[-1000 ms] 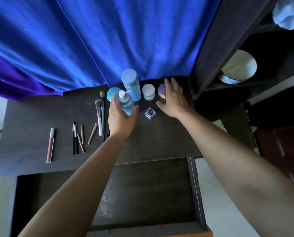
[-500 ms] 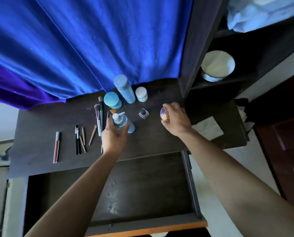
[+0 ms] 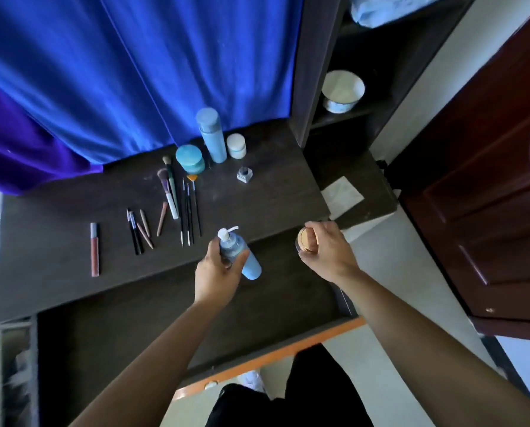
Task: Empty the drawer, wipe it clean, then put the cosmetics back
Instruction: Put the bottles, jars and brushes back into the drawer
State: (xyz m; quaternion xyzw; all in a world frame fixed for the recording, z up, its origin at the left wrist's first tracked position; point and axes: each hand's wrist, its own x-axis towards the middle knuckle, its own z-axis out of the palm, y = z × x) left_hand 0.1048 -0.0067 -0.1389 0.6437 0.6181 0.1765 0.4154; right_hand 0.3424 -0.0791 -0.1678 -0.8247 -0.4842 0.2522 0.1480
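Over the open drawer (image 3: 134, 334) our left hand (image 3: 217, 272) grips a tilted pump bottle (image 3: 246, 261) — our right hand (image 3: 331, 255) pinches a gold-lidded jar (image 3: 303, 243) near its right wall. Behind the drawer, brushes (image 3: 169, 189), pencils (image 3: 143, 231) and a tall bottle (image 3: 213, 140) sit on the table (image 3: 41, 257).

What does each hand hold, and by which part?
Left hand grips the blue pump bottle around its upper body; right hand holds the gold-lidded jar by its sides.

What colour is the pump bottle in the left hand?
The pump bottle is light blue with a white pump head; head view shows it.
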